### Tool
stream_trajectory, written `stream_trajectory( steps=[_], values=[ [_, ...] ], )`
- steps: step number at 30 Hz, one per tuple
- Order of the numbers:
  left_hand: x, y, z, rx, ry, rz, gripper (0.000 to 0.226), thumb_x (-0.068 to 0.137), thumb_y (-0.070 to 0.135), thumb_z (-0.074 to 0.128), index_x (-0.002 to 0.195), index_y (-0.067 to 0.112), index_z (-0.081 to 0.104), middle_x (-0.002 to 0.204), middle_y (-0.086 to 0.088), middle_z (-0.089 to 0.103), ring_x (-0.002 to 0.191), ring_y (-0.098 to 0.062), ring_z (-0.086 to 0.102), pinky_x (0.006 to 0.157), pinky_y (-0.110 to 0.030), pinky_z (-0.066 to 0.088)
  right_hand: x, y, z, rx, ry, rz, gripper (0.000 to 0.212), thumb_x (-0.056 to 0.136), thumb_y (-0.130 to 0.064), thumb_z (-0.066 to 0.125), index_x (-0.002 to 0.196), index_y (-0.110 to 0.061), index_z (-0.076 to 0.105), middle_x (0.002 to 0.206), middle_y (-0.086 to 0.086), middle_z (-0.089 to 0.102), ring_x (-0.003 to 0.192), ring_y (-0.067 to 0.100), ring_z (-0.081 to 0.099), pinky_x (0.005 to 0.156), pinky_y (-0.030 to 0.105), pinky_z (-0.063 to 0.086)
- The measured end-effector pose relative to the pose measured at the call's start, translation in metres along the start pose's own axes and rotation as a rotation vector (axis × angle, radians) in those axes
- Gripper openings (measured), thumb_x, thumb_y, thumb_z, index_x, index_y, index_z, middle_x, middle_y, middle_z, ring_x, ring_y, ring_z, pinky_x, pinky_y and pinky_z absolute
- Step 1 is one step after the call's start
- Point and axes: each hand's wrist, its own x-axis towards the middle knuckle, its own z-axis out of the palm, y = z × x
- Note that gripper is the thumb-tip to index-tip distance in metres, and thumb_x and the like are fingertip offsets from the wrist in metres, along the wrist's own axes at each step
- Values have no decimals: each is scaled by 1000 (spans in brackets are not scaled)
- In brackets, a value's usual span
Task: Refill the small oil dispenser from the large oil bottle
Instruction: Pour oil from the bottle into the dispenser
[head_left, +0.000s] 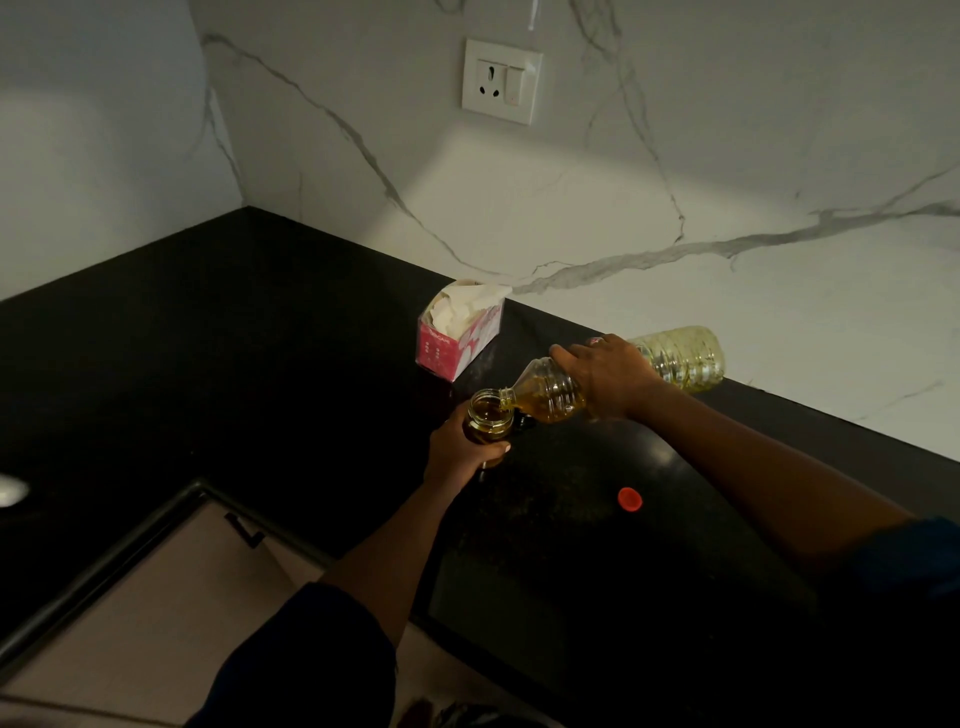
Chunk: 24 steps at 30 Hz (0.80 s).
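Mid-pour: right hand grips the tipped large oil bottle, left hand grips the part-filled small oil dispenser; red cap lies off, recapping remains.

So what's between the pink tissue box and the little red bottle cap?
In the head view, the large clear plastic oil bottle, tipped by the right hand, crosses that stretch, its mouth over the small glass oil dispenser.

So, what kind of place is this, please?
Most likely a home kitchen: a black stone countertop meets a marble-look wall with a socket, and a large oil bottle is tipped over a small oil dispenser.
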Motion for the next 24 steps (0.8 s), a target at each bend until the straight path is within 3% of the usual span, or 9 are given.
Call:
stream_trajectory(
  steps=[10,24],
  values=[
    [-2,1,-1,-9,8,-4,72,66,17,81,130,20,47,127,-1,56,122,-17,48,90,-21,34,1,1,0,-17,7,-9,96,68,-44,77,141,-14,21,131,8,52,116,27,52,98,39,41],
    [-4,2,-1,-9,8,8,72,67,16,80,131,19,46,129,-2,55,124,-18,47,94,-23,34,3,1,0,-8,-5,-8,98,66,-42,78,141,-15,21,131,8,51,118,27,51,100,40,40]
  ],
)
